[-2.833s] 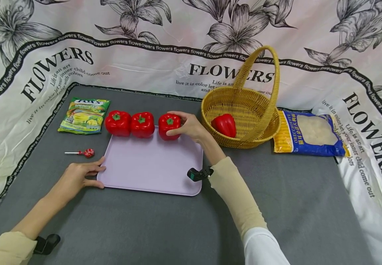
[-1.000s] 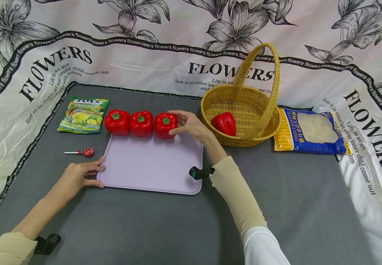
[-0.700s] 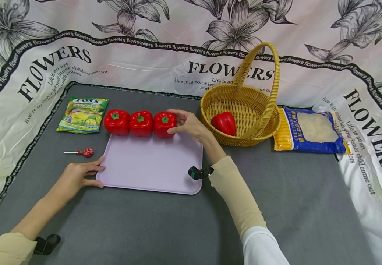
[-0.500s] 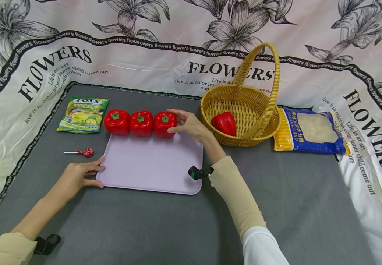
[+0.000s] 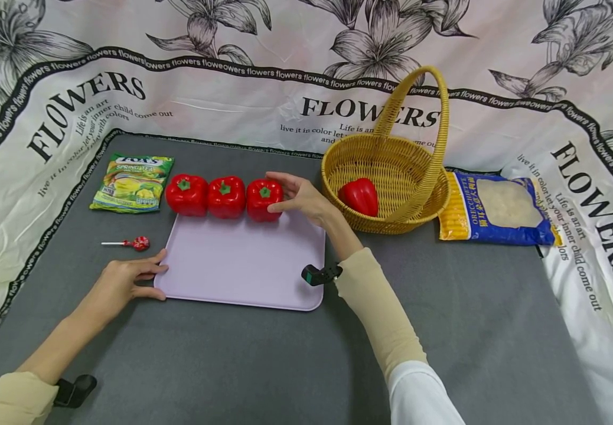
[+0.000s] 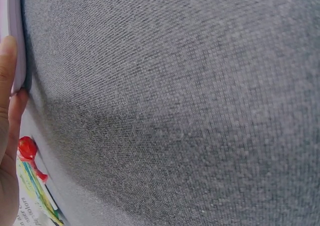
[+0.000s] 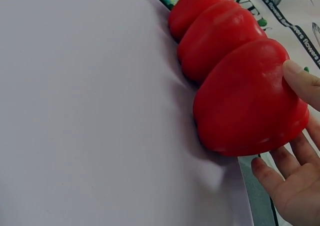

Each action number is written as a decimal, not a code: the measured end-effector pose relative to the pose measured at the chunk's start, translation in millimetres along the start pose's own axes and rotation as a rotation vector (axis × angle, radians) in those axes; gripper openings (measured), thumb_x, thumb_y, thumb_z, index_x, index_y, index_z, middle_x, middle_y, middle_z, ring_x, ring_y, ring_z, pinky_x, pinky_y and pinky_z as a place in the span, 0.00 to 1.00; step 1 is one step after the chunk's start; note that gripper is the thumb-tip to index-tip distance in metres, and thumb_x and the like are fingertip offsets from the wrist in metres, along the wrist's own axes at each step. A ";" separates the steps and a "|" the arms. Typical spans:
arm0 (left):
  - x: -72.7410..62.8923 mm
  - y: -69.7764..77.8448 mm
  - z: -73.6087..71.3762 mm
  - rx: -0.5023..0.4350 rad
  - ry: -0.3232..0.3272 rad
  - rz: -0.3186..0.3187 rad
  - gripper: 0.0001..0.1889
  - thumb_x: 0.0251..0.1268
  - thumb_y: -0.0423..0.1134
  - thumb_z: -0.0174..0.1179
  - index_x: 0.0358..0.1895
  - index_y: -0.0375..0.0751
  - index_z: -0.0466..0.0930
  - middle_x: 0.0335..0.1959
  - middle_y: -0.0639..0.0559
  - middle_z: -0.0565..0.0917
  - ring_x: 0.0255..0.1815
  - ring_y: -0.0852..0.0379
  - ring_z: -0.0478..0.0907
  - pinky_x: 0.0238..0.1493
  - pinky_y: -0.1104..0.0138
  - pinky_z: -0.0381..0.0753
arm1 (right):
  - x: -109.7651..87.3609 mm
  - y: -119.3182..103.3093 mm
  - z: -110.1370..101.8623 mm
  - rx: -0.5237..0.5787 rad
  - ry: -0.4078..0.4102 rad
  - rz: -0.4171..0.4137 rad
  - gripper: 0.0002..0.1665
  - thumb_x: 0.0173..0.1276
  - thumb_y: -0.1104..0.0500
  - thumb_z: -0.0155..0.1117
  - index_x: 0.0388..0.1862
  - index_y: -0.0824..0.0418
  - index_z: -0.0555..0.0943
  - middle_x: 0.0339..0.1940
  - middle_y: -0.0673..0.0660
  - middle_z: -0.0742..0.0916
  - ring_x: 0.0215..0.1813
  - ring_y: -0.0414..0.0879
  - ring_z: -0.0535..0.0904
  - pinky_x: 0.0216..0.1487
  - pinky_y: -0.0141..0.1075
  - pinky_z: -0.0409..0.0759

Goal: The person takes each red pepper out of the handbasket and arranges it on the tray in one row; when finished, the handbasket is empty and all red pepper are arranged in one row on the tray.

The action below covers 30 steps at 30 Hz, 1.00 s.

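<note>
In the head view my right hand (image 5: 307, 200) holds the rightmost red bell pepper (image 5: 264, 201) at the back edge of a pale lilac tray (image 5: 243, 265). The right wrist view shows the thumb against this pepper and the fingers behind and beneath its far side. Left of it, a second red bell pepper (image 5: 226, 197) and a third red bell pepper (image 5: 186, 195) stand in the same row, stems up. My left hand (image 5: 126, 280) touches the tray's left edge with fairly straight fingers and thumb, also partly visible in the left wrist view.
A yellow wicker basket (image 5: 333, 203) with a tall handle stands at the back right and holds another red bell pepper (image 5: 359, 197). Beside it lies a blue and yellow pasta bag (image 5: 500, 209). On the left lie a green Fox's candy bag (image 5: 133, 184) and a red lollipop (image 5: 140, 243).
Since the earliest frame, my right hand has slid the rightmost bell pepper a little left, close against the middle one. During the last second both hands stay nearly still; the view shifts slightly.
</note>
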<state>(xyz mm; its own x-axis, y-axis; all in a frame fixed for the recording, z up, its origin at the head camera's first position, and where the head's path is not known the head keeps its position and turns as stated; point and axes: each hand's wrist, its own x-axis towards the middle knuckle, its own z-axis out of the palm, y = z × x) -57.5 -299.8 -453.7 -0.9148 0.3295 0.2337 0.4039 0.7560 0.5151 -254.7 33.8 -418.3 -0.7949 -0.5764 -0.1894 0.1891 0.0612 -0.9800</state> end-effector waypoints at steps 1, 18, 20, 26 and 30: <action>0.2 0.0 0.1 0.000 0.001 0.001 0.31 0.24 0.33 0.80 0.43 0.27 0.85 0.54 0.34 0.79 0.39 0.47 0.85 0.43 0.82 0.73 | -0.4 -0.3 -0.2 0.002 -0.001 0.001 0.42 0.56 0.75 0.68 0.70 0.61 0.68 0.68 0.54 0.74 0.68 0.45 0.68 0.67 0.35 0.68; 2.5 -2.3 0.8 0.006 0.017 0.027 0.31 0.22 0.33 0.80 0.43 0.27 0.85 0.53 0.35 0.80 0.38 0.48 0.85 0.42 0.83 0.73 | -12.5 0.2 -12.7 0.051 -0.027 -0.074 0.39 0.62 0.75 0.61 0.72 0.67 0.62 0.73 0.64 0.66 0.72 0.48 0.63 0.71 0.38 0.62; 1.9 -2.4 1.1 0.006 0.017 0.023 0.32 0.22 0.33 0.80 0.43 0.27 0.85 0.53 0.35 0.80 0.38 0.48 0.85 0.42 0.83 0.73 | -16.9 -0.5 -13.3 0.067 -0.018 -0.069 0.37 0.63 0.74 0.60 0.72 0.65 0.63 0.73 0.63 0.66 0.71 0.48 0.64 0.69 0.39 0.65; 0.5 -1.5 1.3 -0.007 -0.001 0.007 0.32 0.24 0.35 0.80 0.44 0.27 0.85 0.53 0.35 0.80 0.39 0.46 0.85 0.44 0.83 0.72 | -33.3 -7.6 -14.1 0.092 0.020 -0.081 0.34 0.65 0.72 0.61 0.70 0.64 0.67 0.69 0.58 0.72 0.72 0.53 0.63 0.65 0.38 0.71; 0.0 -0.8 0.8 -0.013 0.002 0.005 0.32 0.24 0.35 0.80 0.44 0.27 0.85 0.53 0.35 0.80 0.39 0.46 0.85 0.44 0.84 0.71 | -43.4 -13.7 -16.7 0.091 0.065 -0.105 0.32 0.65 0.72 0.61 0.68 0.65 0.68 0.67 0.59 0.75 0.71 0.53 0.65 0.64 0.38 0.71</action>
<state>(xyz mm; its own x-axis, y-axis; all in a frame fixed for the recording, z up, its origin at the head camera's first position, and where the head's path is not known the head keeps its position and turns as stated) -57.9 -300.0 -454.8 -0.9128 0.3320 0.2380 0.4085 0.7469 0.5246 -232.4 71.6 -397.7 -0.8480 -0.5219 -0.0922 0.1518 -0.0724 -0.9858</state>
